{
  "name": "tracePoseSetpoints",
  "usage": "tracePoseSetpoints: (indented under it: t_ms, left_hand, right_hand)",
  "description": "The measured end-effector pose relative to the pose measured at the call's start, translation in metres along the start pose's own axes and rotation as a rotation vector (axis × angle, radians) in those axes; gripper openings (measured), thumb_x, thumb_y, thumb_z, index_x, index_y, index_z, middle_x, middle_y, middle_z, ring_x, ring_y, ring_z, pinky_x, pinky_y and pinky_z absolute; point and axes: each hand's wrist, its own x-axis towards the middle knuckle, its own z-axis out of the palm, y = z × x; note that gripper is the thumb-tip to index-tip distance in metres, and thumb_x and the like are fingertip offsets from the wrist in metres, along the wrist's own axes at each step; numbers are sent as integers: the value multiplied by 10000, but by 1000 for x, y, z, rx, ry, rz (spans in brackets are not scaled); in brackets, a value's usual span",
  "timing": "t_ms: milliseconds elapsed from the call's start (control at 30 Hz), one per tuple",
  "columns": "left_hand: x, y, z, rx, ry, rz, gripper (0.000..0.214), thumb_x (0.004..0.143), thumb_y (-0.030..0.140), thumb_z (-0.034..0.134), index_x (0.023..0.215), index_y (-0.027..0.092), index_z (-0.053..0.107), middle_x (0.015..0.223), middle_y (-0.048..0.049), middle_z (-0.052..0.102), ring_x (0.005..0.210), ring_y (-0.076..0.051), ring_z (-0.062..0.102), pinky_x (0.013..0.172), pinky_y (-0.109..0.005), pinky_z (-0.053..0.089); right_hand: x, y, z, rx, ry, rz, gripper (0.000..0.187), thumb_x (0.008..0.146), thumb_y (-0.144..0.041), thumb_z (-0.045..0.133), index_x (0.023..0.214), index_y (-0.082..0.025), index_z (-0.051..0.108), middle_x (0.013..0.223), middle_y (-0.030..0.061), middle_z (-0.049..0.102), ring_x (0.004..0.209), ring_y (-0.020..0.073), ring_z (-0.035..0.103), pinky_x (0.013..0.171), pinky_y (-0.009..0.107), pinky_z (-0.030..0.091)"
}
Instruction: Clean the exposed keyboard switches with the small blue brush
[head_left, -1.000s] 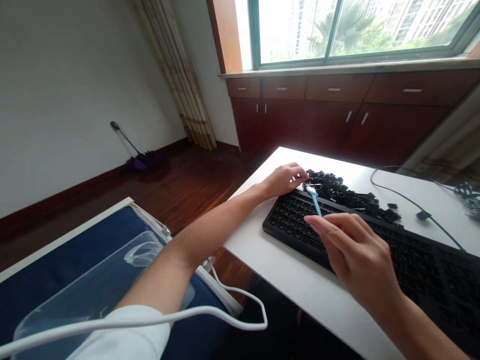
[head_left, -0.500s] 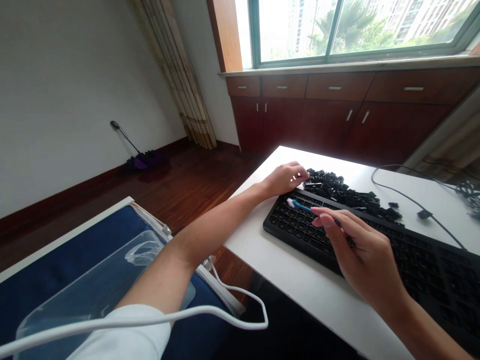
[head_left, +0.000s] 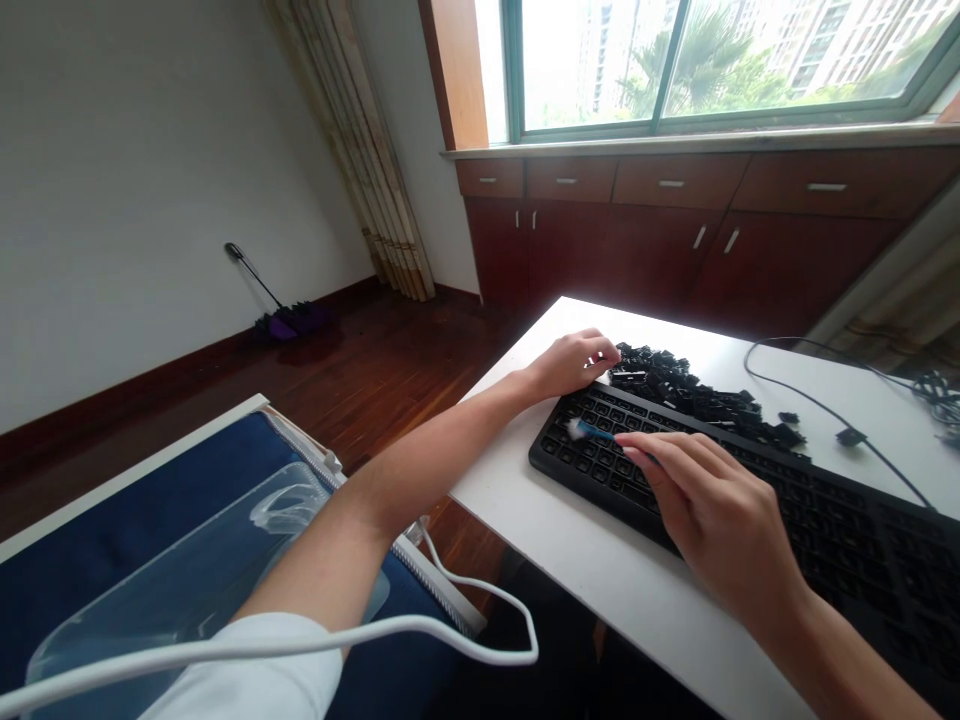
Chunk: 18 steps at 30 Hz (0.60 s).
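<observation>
A black keyboard (head_left: 637, 482) with its keycaps off lies on the white table, its rows of square key sockets bare. My right hand (head_left: 724, 515) pinches a blue toothbrush (head_left: 596, 431) between thumb and fingers. Its white bristles are over the sockets at the keyboard's left end, slightly blurred. At the far left corner, my left hand (head_left: 574, 362) grips the keyboard's edge with curled fingers; part of the grip is hidden. Loose black keycaps (head_left: 675, 385) are heaped along the keyboard's far side, right beside my left fingertips.
A black cable (head_left: 817, 395) runs across the right of the white table (head_left: 570, 530) to a coil (head_left: 937, 395). At lower left, a white cord (head_left: 420, 625) crosses in front of a blue fabric surface (head_left: 187, 480) with a clear plastic bag. Red cabinets (head_left: 645, 245) stand behind.
My right hand has moved the toothbrush slightly left and nearer to me over the sockets. My left hand stays at the keyboard's corner.
</observation>
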Motion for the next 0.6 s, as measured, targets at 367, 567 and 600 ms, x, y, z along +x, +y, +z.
tracePoseSetpoints:
  t_ms: [367, 567, 600]
  left_hand:
    - [0, 0, 0, -20, 3, 7, 167, 939, 234, 550, 944, 159, 700, 1013, -70, 659, 847, -122, 646, 828, -272, 529]
    - [0, 0, 0, -21, -6, -7, 166, 936, 244, 559, 951, 158, 700, 1021, -76, 656, 853, -126, 648, 828, -275, 533]
    - [0, 0, 0, -20, -5, -8, 166, 937, 243, 558, 951, 158, 700, 1020, -76, 655, 851, -126, 648, 825, -274, 534]
  right_hand:
    - [-2, 0, 4, -71, -65, -152, 189, 934, -118, 544, 1117, -168, 543, 1028, 83, 648, 860, 162, 629, 714, 285, 512]
    - [-2, -3, 9, -14, -150, -114, 182, 953, -150, 508, 1130, -189, 498, 1067, 85, 609, 853, 164, 611, 698, 296, 504]
    - [-2, -3, 9, 3, -161, -99, 181, 955, -161, 509, 1133, -191, 497, 1072, 84, 602, 861, 164, 610, 703, 298, 505]
